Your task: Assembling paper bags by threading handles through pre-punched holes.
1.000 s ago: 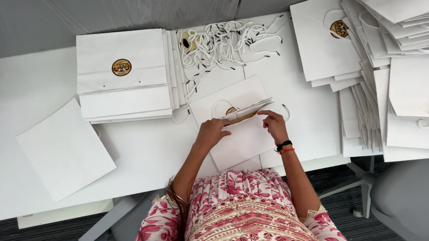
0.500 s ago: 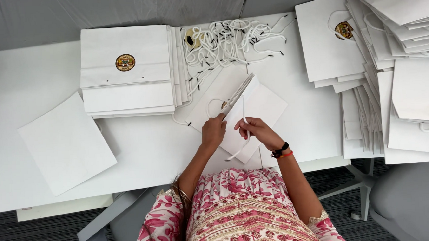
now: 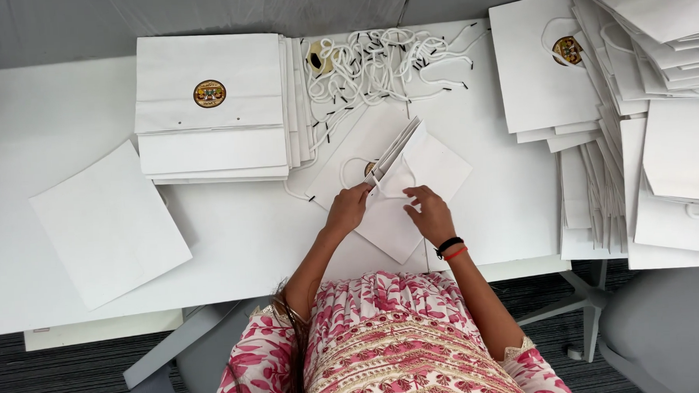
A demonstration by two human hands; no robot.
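Observation:
A white paper bag [image 3: 412, 187] lies tilted on the white table [image 3: 47, 115] in front of me, its top edge lifted and spread. My left hand [image 3: 348, 208] pinches the bag's top edge at the left. My right hand [image 3: 429, 212] rests on the bag's face, fingers bent near a white cord handle. A round gold and dark emblem shows just behind the bag's rim.
A stack of flat white bags [image 3: 212, 108] with a round emblem lies at the back left. A heap of white cords with black tips [image 3: 383, 61] sits at the back centre. Many finished bags [image 3: 644, 113] pile up on the right. A single white sheet [image 3: 107, 223] lies at the left.
The bag was turned from lying flat to tilted with its mouth spread. Both hands shifted from its upper edge onto its top edge and face.

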